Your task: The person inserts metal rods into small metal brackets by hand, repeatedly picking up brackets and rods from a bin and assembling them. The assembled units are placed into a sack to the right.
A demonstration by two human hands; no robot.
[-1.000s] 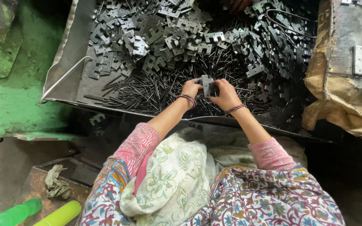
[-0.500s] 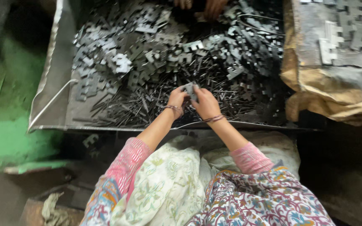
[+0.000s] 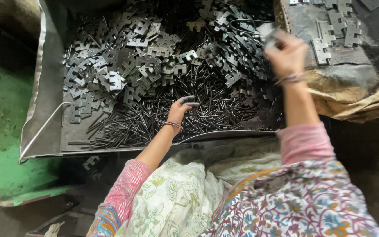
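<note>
My left hand (image 3: 181, 109) reaches down into a heap of thin dark metal pins (image 3: 163, 118) in a wide metal tray (image 3: 44, 109); its fingers curl over the pins, and whether it grips any is unclear. My right hand (image 3: 287, 53) is raised to the right, blurred, closed on a small grey metal hinge piece (image 3: 267, 33) near the sack's edge. Several flat notched hinge leaves (image 3: 128, 66) fill the back of the tray.
A brown sack (image 3: 356, 94) at the right bears several assembled hinges (image 3: 334, 30). A green-painted surface (image 3: 1, 166) lies to the left of the tray. Patterned cloth (image 3: 189, 193) covers my lap below the tray's front rim.
My hands were together over the pins holding a hinge piece. Now they are apart: the right has swung up and right with the piece, the left has dropped onto the pins.
</note>
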